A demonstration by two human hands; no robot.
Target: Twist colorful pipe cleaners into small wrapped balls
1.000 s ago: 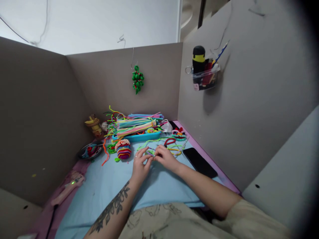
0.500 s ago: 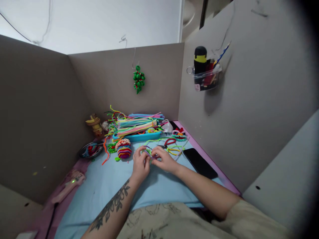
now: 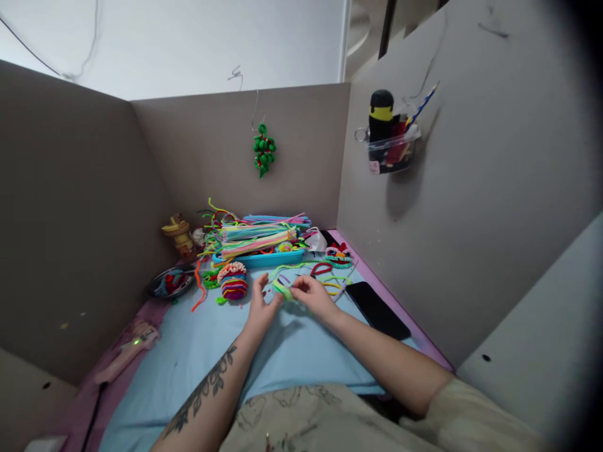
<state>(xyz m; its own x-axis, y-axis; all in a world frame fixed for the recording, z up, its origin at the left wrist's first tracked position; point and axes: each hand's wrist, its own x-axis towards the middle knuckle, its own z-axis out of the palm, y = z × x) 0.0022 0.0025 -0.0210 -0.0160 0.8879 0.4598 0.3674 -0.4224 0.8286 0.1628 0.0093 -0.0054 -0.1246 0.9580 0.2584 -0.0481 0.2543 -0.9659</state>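
A small coiled piece of light-green pipe cleaner (image 3: 281,289), with a bit of purple by it, is between my hands just above the blue cloth. My right hand (image 3: 315,300) pinches its right side between thumb and fingers. My left hand (image 3: 262,304) has its fingers raised and apart, the thumb against or close to the piece's left side. Left of my hands stands a striped multicoloured pipe-cleaner figure (image 3: 233,281). Beyond my right hand lie a red pipe-cleaner loop (image 3: 321,269) and yellow and purple strands.
Bundles of pastel pipe cleaners (image 3: 259,238) fill a blue tray (image 3: 264,258) at the back. A black phone (image 3: 378,309) lies on the right, a dark bowl (image 3: 172,284) and pink tool (image 3: 129,351) on the left. Grey panels (image 3: 296,144) enclose the table.
My left hand has loosened its closed grip and spread its fingers. The green piece, mostly covered before, now shows between my hands. My right hand still pinches.
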